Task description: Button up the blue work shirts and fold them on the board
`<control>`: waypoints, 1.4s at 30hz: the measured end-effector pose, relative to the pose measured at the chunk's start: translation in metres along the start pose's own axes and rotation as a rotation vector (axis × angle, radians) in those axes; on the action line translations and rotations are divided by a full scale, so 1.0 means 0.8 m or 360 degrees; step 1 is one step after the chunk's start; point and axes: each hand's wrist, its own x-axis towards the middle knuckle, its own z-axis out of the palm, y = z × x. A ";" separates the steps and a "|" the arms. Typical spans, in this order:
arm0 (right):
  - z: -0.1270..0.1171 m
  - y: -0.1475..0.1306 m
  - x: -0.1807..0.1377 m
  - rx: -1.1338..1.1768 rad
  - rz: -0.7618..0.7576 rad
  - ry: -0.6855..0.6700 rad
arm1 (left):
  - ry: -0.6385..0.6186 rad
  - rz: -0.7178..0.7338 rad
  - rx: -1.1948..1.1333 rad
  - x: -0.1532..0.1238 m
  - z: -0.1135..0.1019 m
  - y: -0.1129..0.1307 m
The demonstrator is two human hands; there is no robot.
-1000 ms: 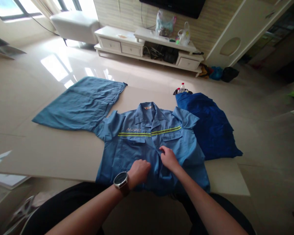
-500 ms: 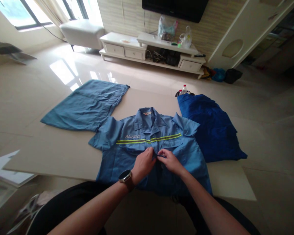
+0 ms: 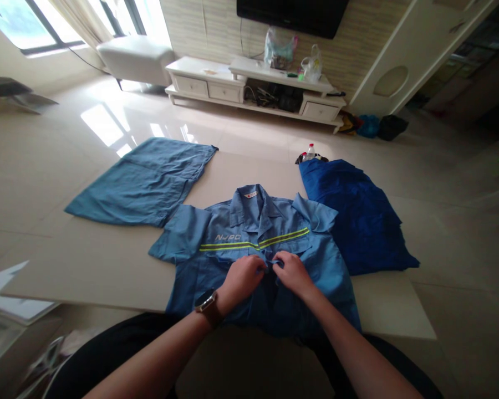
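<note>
A blue short-sleeved work shirt (image 3: 228, 269) with a yellow-striped chest band lies front up, its collar pointing away from me. My left hand (image 3: 244, 275), with a watch on the wrist, pinches the shirt's front edge just below the stripe. Close beside it, my right hand (image 3: 291, 271) grips the other side of the front opening between thumb and fingers. Both hands are closed on the cloth, slightly lifting it. Any button between the fingertips is too small to make out.
The shirt lies on a pale table (image 3: 108, 266). Light blue folded cloth (image 3: 141, 180) is at the far left, and darker blue cloth (image 3: 353, 216) at the right. Red-capped bottles (image 3: 310, 151) stand behind that. A white TV cabinet (image 3: 228, 83) runs along the wall.
My hands have moved slightly apart, the right one a little up and to the right. The shirt's front edges between them have shifted, and the camera view has moved a little.
</note>
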 end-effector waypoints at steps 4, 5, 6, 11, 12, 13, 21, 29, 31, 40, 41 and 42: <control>-0.006 -0.003 -0.004 -0.0226 -0.0043 -0.0273 | -0.0325 0.0034 0.0185 -0.010 -0.007 -0.007; -0.006 -0.006 -0.005 -0.0226 -0.0065 -0.0256 | -0.0384 0.0041 0.0195 -0.012 -0.009 -0.008; -0.005 -0.009 -0.006 -0.0225 -0.0092 -0.0203 | -0.0420 0.0053 0.0189 -0.013 -0.011 -0.008; 0.013 -0.025 -0.006 -0.0288 -0.0303 -0.0094 | -0.0275 0.0030 0.0115 -0.010 -0.023 0.002; 0.017 -0.026 -0.005 -0.0272 -0.0321 -0.0125 | -0.0219 -0.0014 0.0114 -0.009 -0.025 0.004; 0.020 -0.026 -0.003 -0.0233 -0.0322 -0.0147 | -0.0166 -0.0071 0.0119 -0.006 -0.027 0.004; 0.019 -0.025 0.010 0.0408 -0.0043 0.0263 | 0.0097 -0.0254 0.0129 0.002 -0.014 -0.003; 0.015 -0.034 0.004 0.0588 0.0055 0.0201 | 0.0264 -0.0317 0.0221 0.001 0.000 0.009; 0.011 -0.033 0.004 0.0593 0.0029 0.0179 | 0.0291 -0.0298 0.0220 0.002 -0.004 0.010; 0.000 -0.030 0.008 0.0528 -0.0063 0.0239 | 0.0243 -0.0164 0.0033 0.006 -0.015 0.009; 0.001 -0.029 0.009 0.0514 -0.0070 0.0247 | 0.0238 -0.0142 0.0004 0.007 -0.015 0.007; 0.003 -0.028 0.010 0.0502 -0.0069 0.0245 | 0.0236 -0.0116 -0.0018 0.007 -0.015 0.006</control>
